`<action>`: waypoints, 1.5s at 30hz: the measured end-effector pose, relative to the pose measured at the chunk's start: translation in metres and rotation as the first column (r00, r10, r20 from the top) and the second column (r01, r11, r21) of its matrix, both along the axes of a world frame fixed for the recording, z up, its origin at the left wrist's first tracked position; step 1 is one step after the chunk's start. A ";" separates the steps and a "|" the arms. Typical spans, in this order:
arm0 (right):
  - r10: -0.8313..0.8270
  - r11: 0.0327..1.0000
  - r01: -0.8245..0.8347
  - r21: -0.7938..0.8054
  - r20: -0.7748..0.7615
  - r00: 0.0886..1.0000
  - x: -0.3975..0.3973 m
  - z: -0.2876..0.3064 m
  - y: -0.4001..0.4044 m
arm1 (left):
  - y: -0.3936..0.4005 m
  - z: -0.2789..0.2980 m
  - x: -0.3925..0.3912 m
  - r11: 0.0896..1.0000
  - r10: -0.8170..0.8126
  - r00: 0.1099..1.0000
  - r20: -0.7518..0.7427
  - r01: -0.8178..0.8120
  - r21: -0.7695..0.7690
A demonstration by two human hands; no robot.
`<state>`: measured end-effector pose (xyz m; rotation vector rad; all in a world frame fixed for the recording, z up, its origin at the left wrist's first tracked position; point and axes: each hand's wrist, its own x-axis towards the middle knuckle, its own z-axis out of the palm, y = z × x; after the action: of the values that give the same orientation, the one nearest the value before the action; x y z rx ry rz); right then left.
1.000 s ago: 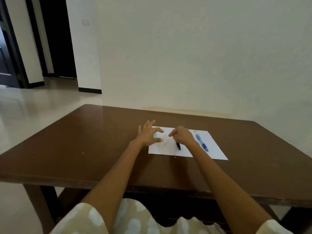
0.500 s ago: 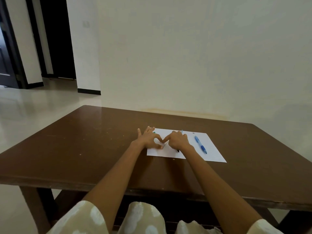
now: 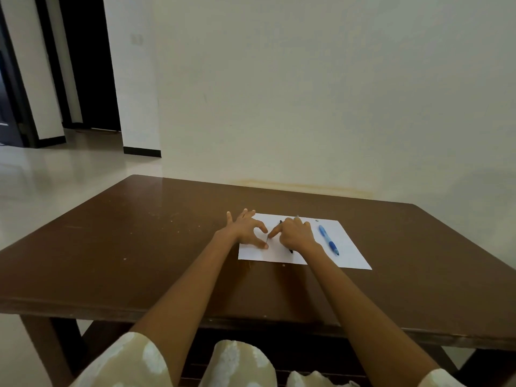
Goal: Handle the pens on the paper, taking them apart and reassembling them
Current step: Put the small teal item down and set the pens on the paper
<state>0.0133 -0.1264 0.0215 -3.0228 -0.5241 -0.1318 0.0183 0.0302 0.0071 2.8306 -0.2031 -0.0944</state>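
The right hand [image 3: 296, 236] covers most of a black pen [image 3: 290, 250], and the thin piece [image 3: 268, 239] between both hands is too small to identify.

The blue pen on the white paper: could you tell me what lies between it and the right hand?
Only bare white paper separates the blue pen from the right hand, in the head view.

A single head-worn wide-angle view looks forward and down from above the person's lap along both forearms, with the left hand [image 3: 247, 230] and right hand [image 3: 294, 233] mid-frame at arm's reach, the table [image 3: 139, 247] spreading around them and the wall [image 3: 307, 93] beyond.
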 end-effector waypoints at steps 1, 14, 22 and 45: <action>0.005 1.000 -0.005 -0.001 -0.003 1.000 0.001 0.001 0.000 | 0.000 0.001 0.001 1.000 0.001 1.000 -0.017 -0.001 0.004; 0.042 0.999 -0.042 -0.002 -0.046 0.998 0.014 0.000 -0.003 | -0.005 0.021 0.020 0.976 -0.034 0.988 -0.150 0.065 0.208; 0.057 0.998 -0.057 0.006 -0.053 0.997 0.019 -0.003 -0.004 | -0.009 0.030 0.025 0.988 -0.041 0.956 -0.289 0.083 0.133; -0.245 0.919 0.320 0.229 -0.303 0.921 0.026 0.006 0.016 | 0.003 0.018 0.024 0.993 -0.113 0.986 -0.123 0.118 0.031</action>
<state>0.0397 -0.1100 0.0273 -2.7594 -0.0327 0.1767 0.0427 0.0332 0.0250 2.8376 -0.3419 -0.2977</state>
